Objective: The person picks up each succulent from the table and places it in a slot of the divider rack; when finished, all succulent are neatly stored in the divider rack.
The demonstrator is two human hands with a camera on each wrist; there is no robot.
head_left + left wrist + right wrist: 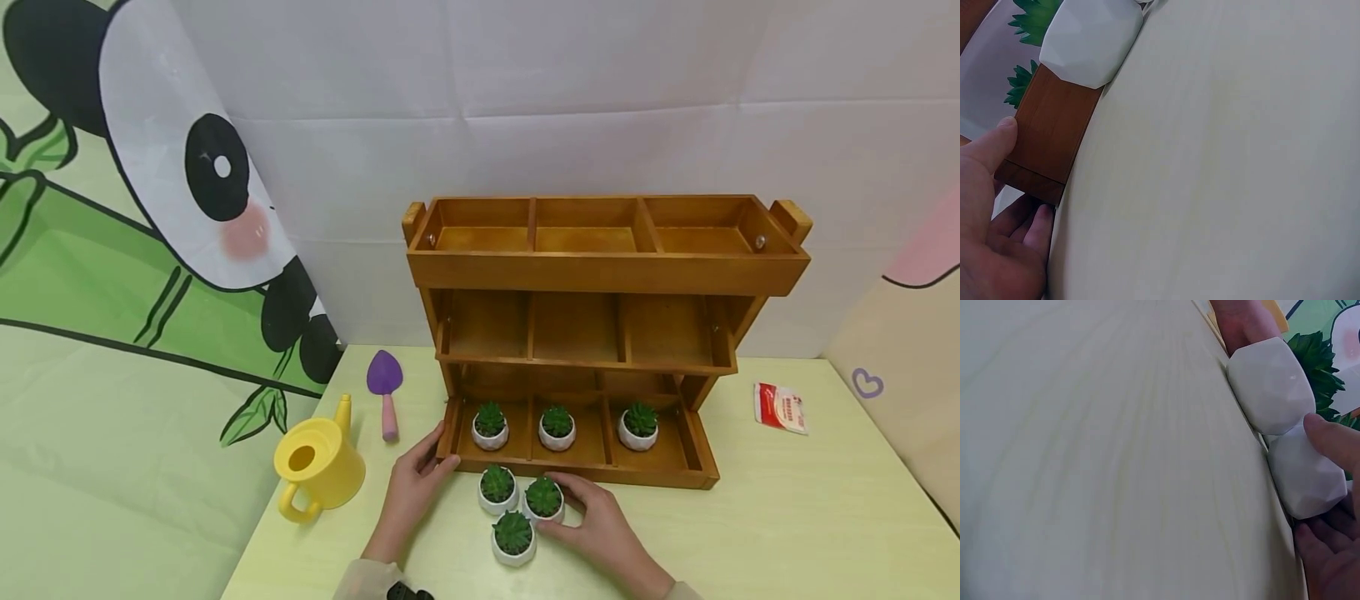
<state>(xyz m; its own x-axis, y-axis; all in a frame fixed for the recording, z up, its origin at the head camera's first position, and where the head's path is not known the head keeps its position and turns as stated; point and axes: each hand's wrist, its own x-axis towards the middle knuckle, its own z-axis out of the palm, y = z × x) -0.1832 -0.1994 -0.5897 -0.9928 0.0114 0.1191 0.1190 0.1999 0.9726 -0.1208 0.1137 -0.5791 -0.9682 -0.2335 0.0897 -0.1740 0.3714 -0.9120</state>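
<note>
Pots (513, 537) — six: three on table (787, 525), three in shelf (600, 267).

Three pots (516, 508) stand before the shelf (585, 473), watering can (318, 465) left.

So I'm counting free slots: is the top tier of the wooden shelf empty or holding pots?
Empty. All three compartments of the top tier show bare wood; the only shelved pots sit in the bottom tier.

I count six potted succulents: three in my wooden shelf's (600, 271) bottom tier (490, 425) (557, 427) (638, 425), three on the counter (787, 533) in front (498, 489) (543, 500) (513, 537). The shelf has three tiers of three compartments each. One yellow watering can (318, 467), one purple trowel (386, 385), one red-and-white packet (781, 407).
</note>
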